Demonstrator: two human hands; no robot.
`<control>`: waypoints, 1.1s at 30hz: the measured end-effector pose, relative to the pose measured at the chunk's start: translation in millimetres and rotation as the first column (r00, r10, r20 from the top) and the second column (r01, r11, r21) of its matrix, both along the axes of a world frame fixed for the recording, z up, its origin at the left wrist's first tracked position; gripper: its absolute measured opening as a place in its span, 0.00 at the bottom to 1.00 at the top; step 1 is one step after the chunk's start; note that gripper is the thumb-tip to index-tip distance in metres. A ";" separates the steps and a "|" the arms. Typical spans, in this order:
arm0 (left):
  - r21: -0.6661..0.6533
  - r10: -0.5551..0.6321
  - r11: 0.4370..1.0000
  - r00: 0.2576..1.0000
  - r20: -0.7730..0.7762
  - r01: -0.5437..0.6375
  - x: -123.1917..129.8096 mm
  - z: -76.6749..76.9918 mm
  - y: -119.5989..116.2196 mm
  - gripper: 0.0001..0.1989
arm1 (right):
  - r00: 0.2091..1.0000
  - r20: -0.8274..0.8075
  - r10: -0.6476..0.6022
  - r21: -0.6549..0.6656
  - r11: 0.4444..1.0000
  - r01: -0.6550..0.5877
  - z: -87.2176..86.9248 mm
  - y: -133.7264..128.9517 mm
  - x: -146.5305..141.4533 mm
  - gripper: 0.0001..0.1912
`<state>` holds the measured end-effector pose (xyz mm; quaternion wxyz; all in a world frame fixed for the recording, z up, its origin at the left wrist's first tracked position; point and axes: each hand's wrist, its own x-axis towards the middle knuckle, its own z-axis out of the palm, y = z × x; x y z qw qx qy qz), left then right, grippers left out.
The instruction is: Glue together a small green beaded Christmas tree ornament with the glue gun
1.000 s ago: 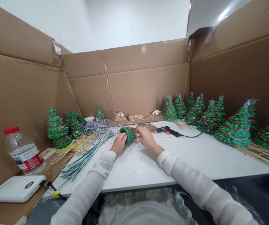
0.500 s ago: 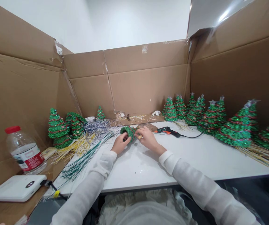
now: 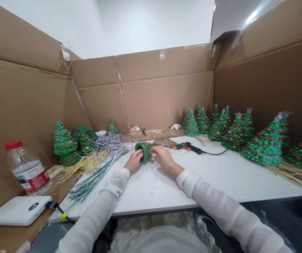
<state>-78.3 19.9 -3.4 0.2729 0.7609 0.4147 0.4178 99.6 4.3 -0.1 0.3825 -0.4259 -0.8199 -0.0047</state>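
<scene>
A small green tree with red trim lies tipped on its side above the white table, its hollow base facing left. My left hand grips the rim of that base, with fingers partly inside it. My right hand is closed on a thin tan stick at the right side of the tree. Just beyond my right hand lies a black and orange glue gun with its cable running right.
Green trees line the right side, more trees stand left. Wire bundles cover the table's left part. A bottle and a white device are at far left. Cardboard walls surround the table.
The tree has turned slightly in my left hand, whose fingers sit closer to the rim. My right hand has shifted a little left and down with the stick.
</scene>
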 end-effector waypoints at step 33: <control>0.017 -0.038 0.999 0.999 0.036 0.038 2.3 -4.8 5.4 0.09 | 0.998 -0.042 -0.039 -0.156 0.987 0.032 -0.5 -11.6 -8.5 0.12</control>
